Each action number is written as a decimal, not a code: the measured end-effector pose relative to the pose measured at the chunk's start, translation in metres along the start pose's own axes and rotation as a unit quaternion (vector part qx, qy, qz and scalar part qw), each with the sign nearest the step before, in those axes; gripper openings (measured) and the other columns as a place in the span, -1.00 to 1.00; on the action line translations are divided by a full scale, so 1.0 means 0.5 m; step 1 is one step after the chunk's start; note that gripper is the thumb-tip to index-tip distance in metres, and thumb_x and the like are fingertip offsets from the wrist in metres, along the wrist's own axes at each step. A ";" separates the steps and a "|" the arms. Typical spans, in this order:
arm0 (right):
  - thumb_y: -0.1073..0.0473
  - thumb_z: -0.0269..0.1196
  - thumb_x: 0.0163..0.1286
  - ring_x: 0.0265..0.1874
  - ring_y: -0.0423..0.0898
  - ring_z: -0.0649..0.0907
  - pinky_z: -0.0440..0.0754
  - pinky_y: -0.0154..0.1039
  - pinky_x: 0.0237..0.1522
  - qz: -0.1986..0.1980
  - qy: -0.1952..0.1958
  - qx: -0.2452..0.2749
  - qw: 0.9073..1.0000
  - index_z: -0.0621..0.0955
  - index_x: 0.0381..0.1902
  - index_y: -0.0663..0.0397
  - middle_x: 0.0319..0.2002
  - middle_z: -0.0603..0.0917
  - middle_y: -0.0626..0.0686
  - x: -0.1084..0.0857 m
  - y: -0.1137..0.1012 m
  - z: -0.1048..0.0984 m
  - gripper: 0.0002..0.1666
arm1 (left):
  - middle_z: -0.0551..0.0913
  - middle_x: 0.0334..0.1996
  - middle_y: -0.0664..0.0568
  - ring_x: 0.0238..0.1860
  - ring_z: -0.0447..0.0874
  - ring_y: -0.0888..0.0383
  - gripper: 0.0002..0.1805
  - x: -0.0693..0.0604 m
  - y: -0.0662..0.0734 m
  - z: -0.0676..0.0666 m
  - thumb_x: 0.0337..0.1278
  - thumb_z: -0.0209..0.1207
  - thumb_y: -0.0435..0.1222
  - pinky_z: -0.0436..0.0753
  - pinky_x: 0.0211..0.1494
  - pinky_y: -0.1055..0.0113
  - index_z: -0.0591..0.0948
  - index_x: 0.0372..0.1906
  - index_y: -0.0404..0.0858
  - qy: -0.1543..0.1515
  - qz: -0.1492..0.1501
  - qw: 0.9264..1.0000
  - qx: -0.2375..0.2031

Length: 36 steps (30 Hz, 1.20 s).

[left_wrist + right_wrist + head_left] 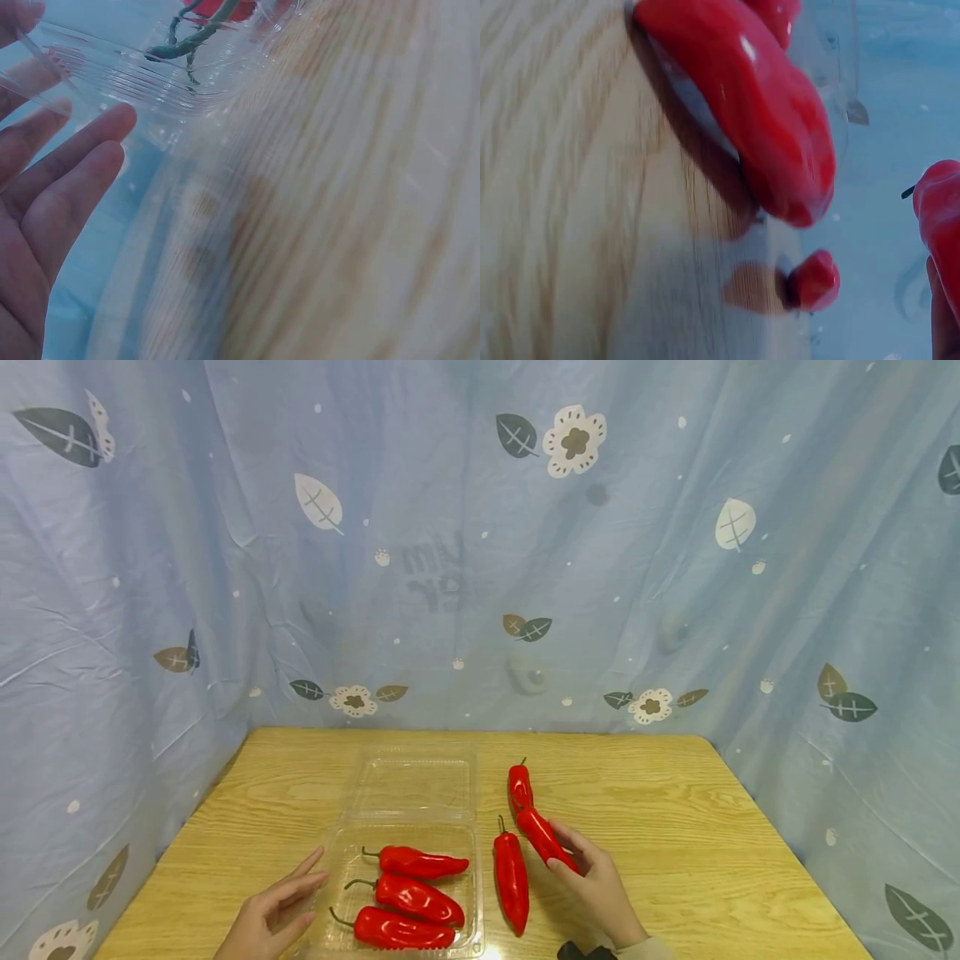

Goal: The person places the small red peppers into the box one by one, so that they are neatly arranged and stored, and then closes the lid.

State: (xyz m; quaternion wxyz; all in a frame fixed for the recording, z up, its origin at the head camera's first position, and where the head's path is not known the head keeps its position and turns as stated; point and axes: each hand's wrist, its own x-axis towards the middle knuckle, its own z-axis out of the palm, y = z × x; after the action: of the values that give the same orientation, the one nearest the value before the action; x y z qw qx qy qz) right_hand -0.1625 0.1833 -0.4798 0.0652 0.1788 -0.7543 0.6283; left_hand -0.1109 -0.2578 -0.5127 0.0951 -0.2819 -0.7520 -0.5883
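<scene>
Head view: right hand (600, 885) grips 1 red pepper (540, 833) by its near half — leaving the far end free — right of the clear box (348, 858). Left hand (272, 910), spread and ungripping, sits alongside, perhaps for steadying. Inside, 3 peppers (416, 898) lie roughly parallel, presumably saving room.

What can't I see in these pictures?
Head view: lower end of the farthest pepper, behind the held pepper.
Head view: part of the held pepper, covered by the right hand.
Left wrist view: most of a red pepper, cut off by the top edge.
Head view: lettering, too faint to read fully.
</scene>
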 end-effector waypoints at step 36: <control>0.36 0.19 0.34 -0.15 -0.20 0.65 0.69 -0.36 -0.23 -0.083 -0.145 0.029 0.985 0.44 0.24 0.30 0.06 0.57 0.36 0.026 -0.051 0.136 -0.50 | 0.20 0.42 0.30 0.20 0.43 0.43 -0.55 0.002 -0.002 -0.001 0.14 0.01 -0.70 0.56 0.04 0.60 0.37 0.18 -0.66 -0.008 -0.002 1.000 -0.011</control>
State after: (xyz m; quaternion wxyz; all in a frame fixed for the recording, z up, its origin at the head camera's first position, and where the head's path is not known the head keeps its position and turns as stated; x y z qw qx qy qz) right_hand -0.1571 0.1112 -0.4660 0.0016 0.3323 -0.7197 0.6096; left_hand -0.1122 -0.2582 -0.5129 0.0848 -0.2864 -0.7468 -0.5942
